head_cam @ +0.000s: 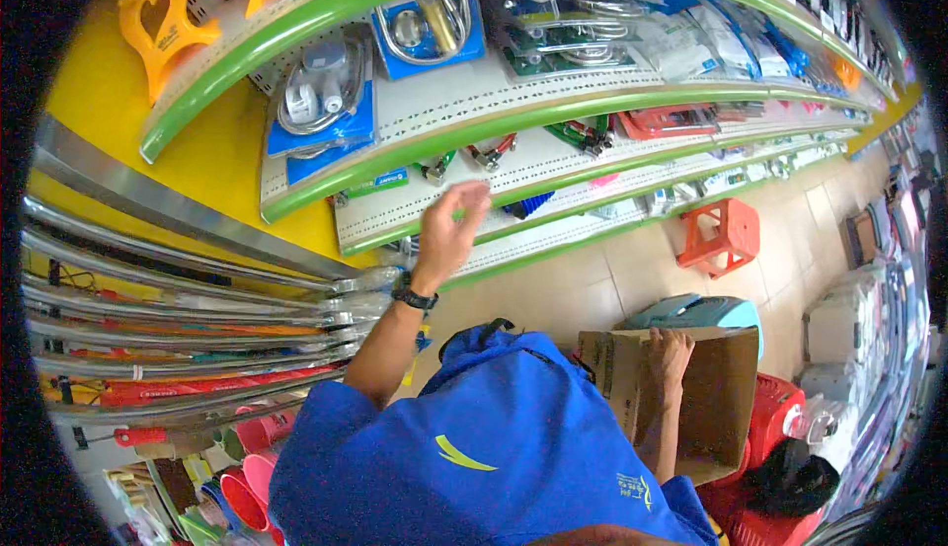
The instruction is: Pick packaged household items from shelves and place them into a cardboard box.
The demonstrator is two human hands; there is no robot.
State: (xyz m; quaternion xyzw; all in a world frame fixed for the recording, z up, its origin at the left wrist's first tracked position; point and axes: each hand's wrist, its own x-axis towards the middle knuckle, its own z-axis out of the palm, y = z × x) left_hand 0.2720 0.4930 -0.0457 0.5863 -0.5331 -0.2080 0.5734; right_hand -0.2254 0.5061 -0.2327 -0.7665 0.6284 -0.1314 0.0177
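Note:
My left hand (pixel 453 224), with a dark watch on the wrist, is raised in front of the green front edge of a white perforated shelf (pixel 385 224). Its fingers are bent and a little blurred, and nothing shows in them. Just beyond it, short hoses with metal fittings (pixel 489 153) lie on the shelf. My right hand (pixel 672 350) grips the upper rim of an upright cardboard box (pixel 711 405), its fingers bent over the edge. The box is open, and the part of its inside that shows holds nothing visible.
Shower sets in blister packs (pixel 322 94) fill the shelf above. An orange plastic stool (pixel 718 239) stands on the tiled floor. Light-blue (pixel 696 310) and red plastic items (pixel 774 409) are around the box. Long metal rails (pixel 185 309) run at the left, above pink containers (pixel 252 483).

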